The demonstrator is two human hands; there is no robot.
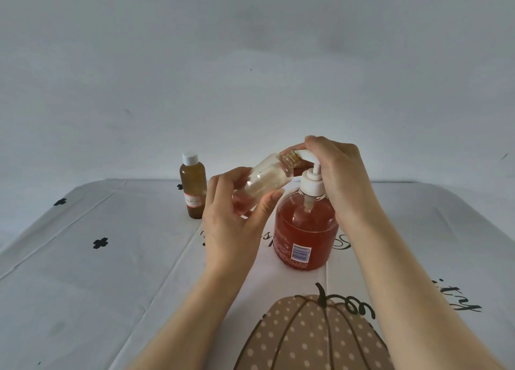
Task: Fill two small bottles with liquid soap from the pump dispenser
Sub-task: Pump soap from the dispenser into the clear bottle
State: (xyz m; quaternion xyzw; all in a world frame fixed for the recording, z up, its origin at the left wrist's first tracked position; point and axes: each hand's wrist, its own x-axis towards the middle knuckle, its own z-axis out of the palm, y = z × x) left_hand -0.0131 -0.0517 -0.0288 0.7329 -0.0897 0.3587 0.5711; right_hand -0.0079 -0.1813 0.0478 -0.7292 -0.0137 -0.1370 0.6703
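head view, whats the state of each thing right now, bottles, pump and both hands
clear bottle: uncapped, tilted, neck up against the pump spout, looks nearly empty
brown bottle: upright on the table, white cap on, looks full
pump dispenser: upright on the table, mostly full of orange soap
left hand: grips the clear bottle
right hand: fingers curled over the pump head

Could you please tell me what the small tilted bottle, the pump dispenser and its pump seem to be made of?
The small tilted bottle looks like clear glossy plastic, see-through with highlights, though glass is possible. The pump dispenser seems transparent plastic too, its orange soap showing through. Its pump looks like smooth opaque white plastic.
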